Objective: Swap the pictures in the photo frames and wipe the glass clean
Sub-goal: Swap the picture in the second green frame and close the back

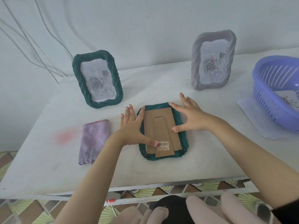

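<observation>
Green photo frame lies face down in the middle of the white table, with its brown cardboard backing and flat-folded stand turned upward. Both hands rest on it with fingers spread and straight, gripping nothing. The left hand lies along the left rim, its thumb pressing the backing just beside the barcode sticker. The right hand covers the top right corner, thumb on the backing's right side.

The step in hand looks like freeing the backing to reach the picture. To do it well, pin the rim flat with one hand and release any tabs at the lower corners, which are too small to make out. Then lift the board evenly so the glass beneath does not shift.

A folded purple cloth lies just to the left, ready for wiping. Farther back stand a second green frame and a grey frame, both upright. A purple basket sits at the far right.
</observation>
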Demonstrator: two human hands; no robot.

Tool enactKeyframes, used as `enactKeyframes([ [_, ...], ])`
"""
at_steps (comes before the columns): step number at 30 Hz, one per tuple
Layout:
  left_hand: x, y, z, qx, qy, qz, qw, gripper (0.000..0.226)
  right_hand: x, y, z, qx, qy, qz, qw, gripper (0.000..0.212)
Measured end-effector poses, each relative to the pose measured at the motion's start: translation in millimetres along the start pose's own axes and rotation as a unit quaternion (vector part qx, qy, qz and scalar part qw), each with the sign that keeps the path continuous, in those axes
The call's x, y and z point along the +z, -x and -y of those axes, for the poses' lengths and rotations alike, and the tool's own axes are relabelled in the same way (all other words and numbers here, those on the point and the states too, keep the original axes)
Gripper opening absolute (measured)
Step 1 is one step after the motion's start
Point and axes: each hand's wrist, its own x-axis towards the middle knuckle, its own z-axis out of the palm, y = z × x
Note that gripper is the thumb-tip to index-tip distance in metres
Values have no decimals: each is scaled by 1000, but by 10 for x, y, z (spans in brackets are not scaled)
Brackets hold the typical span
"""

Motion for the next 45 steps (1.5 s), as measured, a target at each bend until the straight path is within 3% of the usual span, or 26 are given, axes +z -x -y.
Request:
enactKeyframes([
  [12,-33,-89,12,12,26,-24,999,136,-28,-17,-8,-6,-5,1,1000,93],
  [17,-22,-101,36,25,40,-28,999,119,-38,-11,-5,-6,-14,3,1000,88],
  [26,37,8,33,35,68,-51,996,124,22,44,-22,-6,-51,-28,998,89],
  [28,71,67,33,68,74,-65,993,110,63,105,-3,-34,-65,-79,994,80],
  [32,217,207,74,160,80,-142,974,58,212,291,62,-141,-53,-185,971,24],
  [34,302,267,83,174,85,-174,966,44,289,383,75,-166,-35,-195,966,14],
  [37,341,349,78,184,49,-183,964,44,307,515,36,-157,-27,-165,973,30],
  [41,181,455,89,144,18,-61,988,59,254,642,-68,-116,-42,-70,990,60],
  [45,55,428,71,133,-50,4,990,67,213,638,-46,-106,-41,-46,992,66],
])
